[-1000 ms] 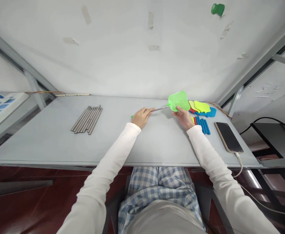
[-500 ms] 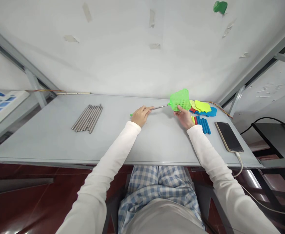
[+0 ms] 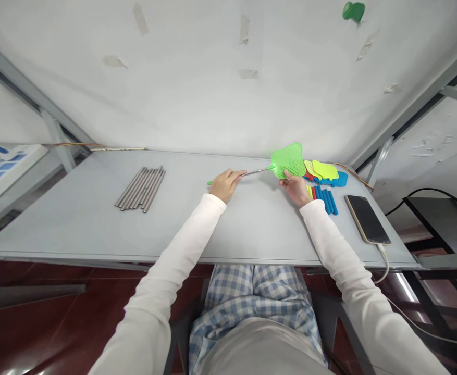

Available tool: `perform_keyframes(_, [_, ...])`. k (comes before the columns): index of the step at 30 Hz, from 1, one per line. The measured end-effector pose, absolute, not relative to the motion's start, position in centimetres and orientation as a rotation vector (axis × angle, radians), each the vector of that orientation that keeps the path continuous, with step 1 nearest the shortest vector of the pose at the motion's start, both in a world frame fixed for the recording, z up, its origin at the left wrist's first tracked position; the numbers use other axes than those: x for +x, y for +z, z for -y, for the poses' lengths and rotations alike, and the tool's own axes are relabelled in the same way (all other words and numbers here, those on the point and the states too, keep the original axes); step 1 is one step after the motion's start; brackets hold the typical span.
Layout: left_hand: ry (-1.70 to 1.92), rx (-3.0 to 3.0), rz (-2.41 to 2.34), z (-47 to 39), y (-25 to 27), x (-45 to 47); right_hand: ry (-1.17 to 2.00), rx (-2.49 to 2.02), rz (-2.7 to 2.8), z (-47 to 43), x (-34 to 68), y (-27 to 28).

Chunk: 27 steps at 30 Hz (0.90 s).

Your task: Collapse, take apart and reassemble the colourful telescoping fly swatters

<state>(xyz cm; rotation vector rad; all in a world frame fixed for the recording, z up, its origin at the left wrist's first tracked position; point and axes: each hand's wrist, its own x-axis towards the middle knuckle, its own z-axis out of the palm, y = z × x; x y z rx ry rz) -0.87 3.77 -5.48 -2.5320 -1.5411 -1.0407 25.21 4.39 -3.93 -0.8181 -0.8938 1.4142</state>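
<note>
A bright green fly swatter (image 3: 285,159) with a thin metal shaft is held level above the grey table, its perforated head to the right. My left hand (image 3: 225,185) is closed around the shaft near the handle, whose green tip sticks out on the left. At the lower edge of the head, my right hand (image 3: 295,189) pinches the swatter with the thumb on top. Just right of that hand lie loose yellow, red and blue swatter heads (image 3: 325,171). Below them sits a row of coloured handles (image 3: 325,200), partly covered by my right hand.
Several metal rods (image 3: 140,189) lie side by side on the left of the table (image 3: 75,219). A phone (image 3: 368,219) with a white cable rests near the right edge. A white wall (image 3: 197,104) rises behind, and a white-and-blue box (image 3: 7,171) stands far left.
Almost nothing differs. The swatter and my left hand have shifted very slightly to the left; both hands keep their hold.
</note>
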Motion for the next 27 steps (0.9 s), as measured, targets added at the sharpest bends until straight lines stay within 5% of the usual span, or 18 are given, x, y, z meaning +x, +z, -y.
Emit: perform_keyframes(27, [-0.921,-2.475,1.646,-2.86,-5.79,0.09,1.378,-0.791,1.096,-3.63,24.79,-4.28])
